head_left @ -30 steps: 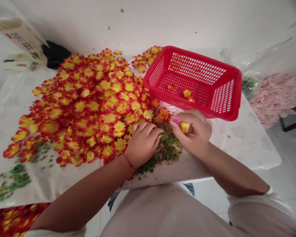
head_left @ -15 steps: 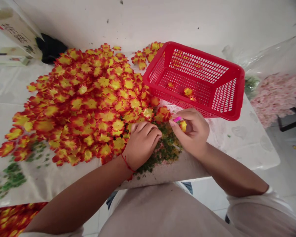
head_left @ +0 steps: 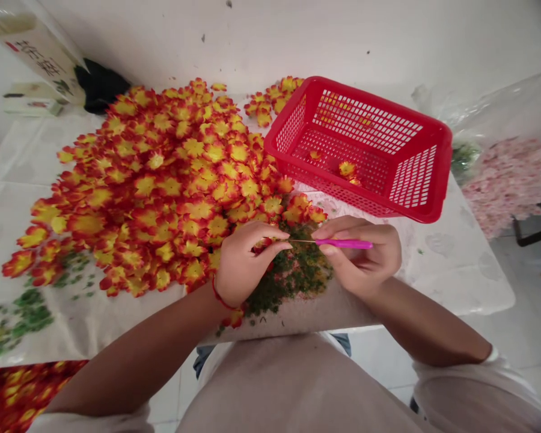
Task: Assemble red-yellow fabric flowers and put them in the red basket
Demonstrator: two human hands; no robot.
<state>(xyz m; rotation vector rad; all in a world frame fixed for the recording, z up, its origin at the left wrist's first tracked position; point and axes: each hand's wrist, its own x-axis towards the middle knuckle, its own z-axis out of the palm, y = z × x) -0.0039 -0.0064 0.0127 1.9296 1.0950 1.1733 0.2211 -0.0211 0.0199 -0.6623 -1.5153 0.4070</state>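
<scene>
My right hand [head_left: 360, 255] grips an awl [head_left: 349, 243] with a magenta handle and a thin metal shaft pointing left. At the shaft's tip, my left hand [head_left: 247, 255], with a red cord at the wrist, has thumb and forefinger pinched together. Whatever lies between those fingertips is too small to make out. Just below both hands is a heap of small green pieces [head_left: 284, 276]. A large pile of red-and-yellow artificial flower heads [head_left: 153, 198] spreads to the left, its edge close to my left hand.
Behind my right hand stands a red plastic basket [head_left: 415, 216] with a few flower heads inside. More green bits [head_left: 31, 313] lie at the table's left. Bundled pink flowers [head_left: 514, 180] sit beyond the right edge. A dark cloth [head_left: 101, 87] lies at the back left.
My left hand has turned from resting over the green heap to a pinch at the awl's tip. The awl now points left in my right hand; the flower head seen in that hand no longer shows.
</scene>
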